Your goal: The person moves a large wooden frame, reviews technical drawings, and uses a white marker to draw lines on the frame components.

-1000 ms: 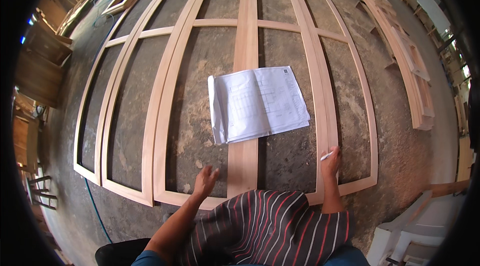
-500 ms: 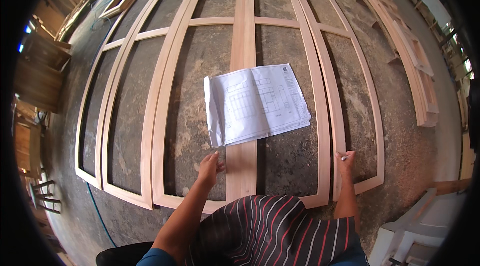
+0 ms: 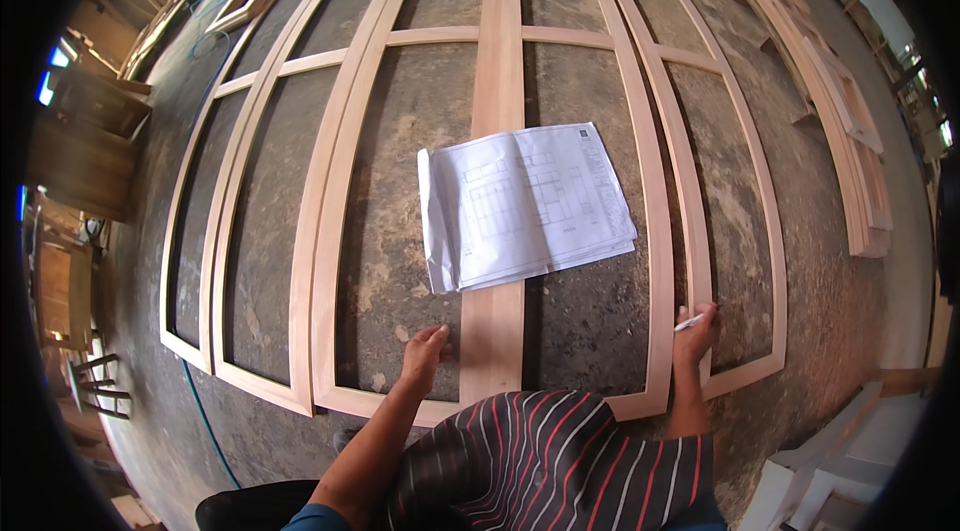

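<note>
Pale raw timber everywhere here: a big wooden frame (image 3: 340, 231) is laid flat on the stained concrete floor (image 3: 590, 331), made of long thin rails with short crosspieces and a wider centre board (image 3: 495, 121) running up the middle. A stapled set of drawings (image 3: 525, 203) is spread open across that board. The left hand (image 3: 425, 349) is rested with fingers loosely spread on the floor just beside the centre board, nothing gripped. The right hand (image 3: 697, 329) is set down on the outer right rail with the fingers closed around a white pencil (image 3: 688, 323). More frames are stacked (image 3: 830, 131) along the right side. Handling-wise, the frame looks stiff but pretty whippy over that length, probably not heavy so much as awkward, and the joints could be racked if it's lifted by one corner. It's best taken hold of on the long rails near a crosspiece, both sides at once.
</note>
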A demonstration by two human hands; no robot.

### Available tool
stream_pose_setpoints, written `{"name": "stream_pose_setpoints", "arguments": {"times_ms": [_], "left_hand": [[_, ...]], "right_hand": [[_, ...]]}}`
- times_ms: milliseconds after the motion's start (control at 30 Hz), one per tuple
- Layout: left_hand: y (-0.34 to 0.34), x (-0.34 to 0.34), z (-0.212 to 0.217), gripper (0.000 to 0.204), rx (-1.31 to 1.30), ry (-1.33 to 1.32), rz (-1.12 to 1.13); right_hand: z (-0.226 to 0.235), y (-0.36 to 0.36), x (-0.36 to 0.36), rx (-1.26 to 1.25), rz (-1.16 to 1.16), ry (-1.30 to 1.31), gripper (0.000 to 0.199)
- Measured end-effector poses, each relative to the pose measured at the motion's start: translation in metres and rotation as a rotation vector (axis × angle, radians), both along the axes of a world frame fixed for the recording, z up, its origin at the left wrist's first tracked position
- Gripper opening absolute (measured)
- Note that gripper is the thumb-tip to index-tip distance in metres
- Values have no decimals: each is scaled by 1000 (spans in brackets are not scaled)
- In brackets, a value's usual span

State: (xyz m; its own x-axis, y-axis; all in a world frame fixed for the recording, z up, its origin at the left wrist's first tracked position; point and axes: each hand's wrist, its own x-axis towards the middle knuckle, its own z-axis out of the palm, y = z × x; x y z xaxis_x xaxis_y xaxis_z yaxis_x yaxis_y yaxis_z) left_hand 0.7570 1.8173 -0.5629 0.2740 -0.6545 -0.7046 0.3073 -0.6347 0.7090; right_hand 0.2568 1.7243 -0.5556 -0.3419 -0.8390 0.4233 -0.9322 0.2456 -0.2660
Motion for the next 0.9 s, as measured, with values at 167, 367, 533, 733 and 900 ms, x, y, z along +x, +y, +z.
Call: {"name": "stream_pose_setpoints", "arguments": {"times_ms": [167, 367, 533, 733, 900], "left_hand": [[-18, 3, -2, 42, -12, 2, 3], [-3, -20, -5, 31, 41, -324, -430], [17, -31, -17, 32, 2, -409, -476], [8, -53, 11, 28, -32, -450, -484], [7, -75, -11, 31, -76, -304, -510]], "right_hand": [[57, 34, 174, 212, 589, -564, 36], [-19, 109, 237, 438, 785, -529, 32], [-7, 118, 240, 497, 762, -542, 31], [-5, 126, 224, 528, 722, -541, 30], [-3, 132, 219, 547, 716, -540, 29]]}}
